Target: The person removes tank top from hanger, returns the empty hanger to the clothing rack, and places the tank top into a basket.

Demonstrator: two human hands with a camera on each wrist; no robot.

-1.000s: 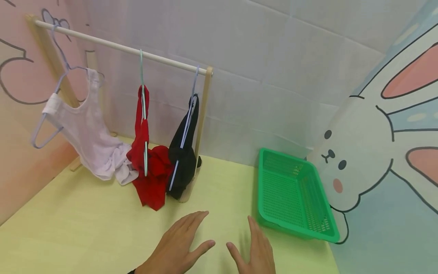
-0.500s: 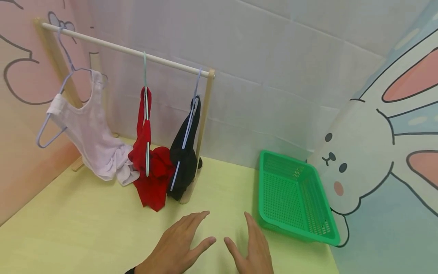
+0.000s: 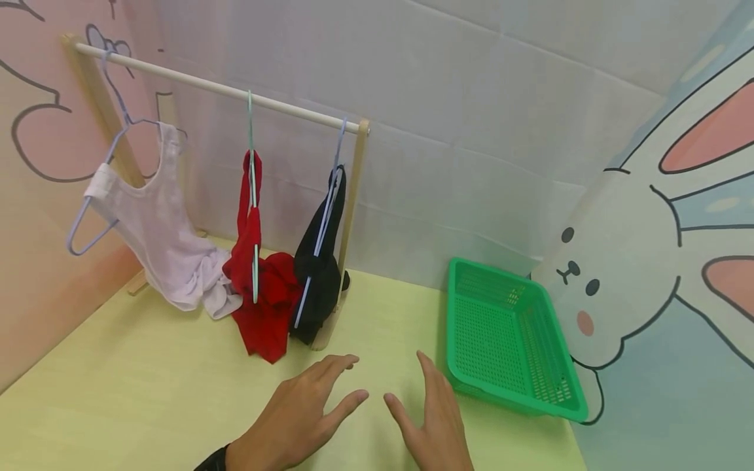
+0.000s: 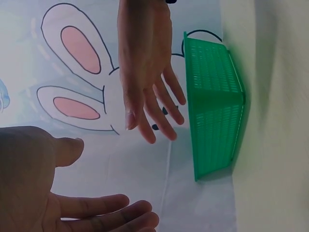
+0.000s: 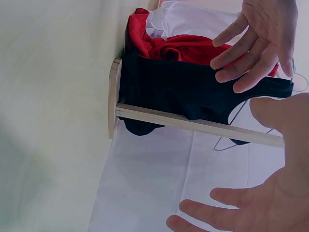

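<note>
Both hands hover over the pale yellow table, palms facing each other and fingers extended, with nothing held. My left hand (image 3: pixel 297 412) is in front of the clothes rack; my right hand (image 3: pixel 434 418) is just left of the green plastic basket (image 3: pixel 491 337), apart from it. On the rack's white rod (image 3: pixel 200 83) hang three hangers. They carry a white sleeveless top (image 3: pixel 156 212), a red garment (image 3: pixel 268 294) and a black garment (image 3: pixel 321 281). In the right wrist view the black garment (image 5: pixel 178 87) hangs beside the wooden post (image 5: pixel 193 124).
The table (image 3: pixel 118 386) runs up to a white curtain-like backdrop (image 3: pixel 459 124). A printed rabbit (image 3: pixel 624 281) covers the right wall, close behind the basket. At the left stands a pink printed wall (image 3: pixel 35 216). The lower ends of the garments touch the tabletop.
The right hand has shifted slightly left and forward, the left hand slightly forward. The head view has moved a little. The garments and basket stay where they were.
</note>
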